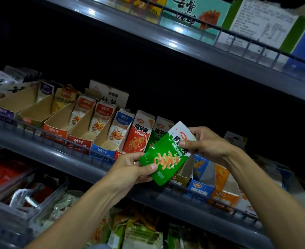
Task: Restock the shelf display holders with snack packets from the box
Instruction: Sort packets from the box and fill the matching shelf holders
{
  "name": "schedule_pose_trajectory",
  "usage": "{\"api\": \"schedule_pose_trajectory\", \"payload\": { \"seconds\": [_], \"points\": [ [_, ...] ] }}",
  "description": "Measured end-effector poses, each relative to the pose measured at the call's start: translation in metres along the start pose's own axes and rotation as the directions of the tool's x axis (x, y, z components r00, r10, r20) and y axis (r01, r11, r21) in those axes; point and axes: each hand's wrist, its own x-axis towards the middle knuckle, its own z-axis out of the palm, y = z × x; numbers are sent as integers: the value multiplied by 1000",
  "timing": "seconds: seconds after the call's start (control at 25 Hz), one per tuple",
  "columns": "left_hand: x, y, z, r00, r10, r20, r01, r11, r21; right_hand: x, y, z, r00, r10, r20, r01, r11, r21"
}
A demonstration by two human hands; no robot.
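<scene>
Mid-frame: our left hand [130, 168] and right hand [204, 142] both pinch the green packet [163, 161] | in front of the green holder [161, 132] | risk: slick film slips, or packet lands in the red holder [139, 135].

- Middle of the frame: a wide dark gap between the upper shelf [166, 38] and the holders [83, 130] leaves room to reach in from above.
- A wire rail [61, 141] runs along the middle shelf's front edge, just before the holders.
- The left holders stand half empty, open at the top.
- Centre right: both hands and a green packet [164, 159] cover the holders behind them.
</scene>
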Motion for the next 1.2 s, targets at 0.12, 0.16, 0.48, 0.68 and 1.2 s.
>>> {"api": "schedule_pose_trajectory", "payload": {
  "seconds": [0.12, 0.16, 0.48, 0.68, 1.2],
  "points": [
    [10, 3, -2, 964, 226, -138, -112, 822, 558, 2, -4, -14, 992, 3, -130, -8, 999, -38],
    [13, 4, -5, 932, 339, -128, -144, 669, 729, 3, -7, -17, 985, 6, -174, -12, 999, -35],
    [27, 15, -11, 943, 286, 168, -150, -83, 985, 42, -19, -7, 965, -116, -234, 13, 917, -400],
    [29, 17, -14, 954, 244, 173, -167, -45, 985, 67, -14, 25, 984, -78, -161, -38, 785, -618],
    [36, 18, -25, 950, 226, 214, -234, 66, 970, 97, 5, 31, 966, -72, -249, -176, 522, -835]
  ]
}}
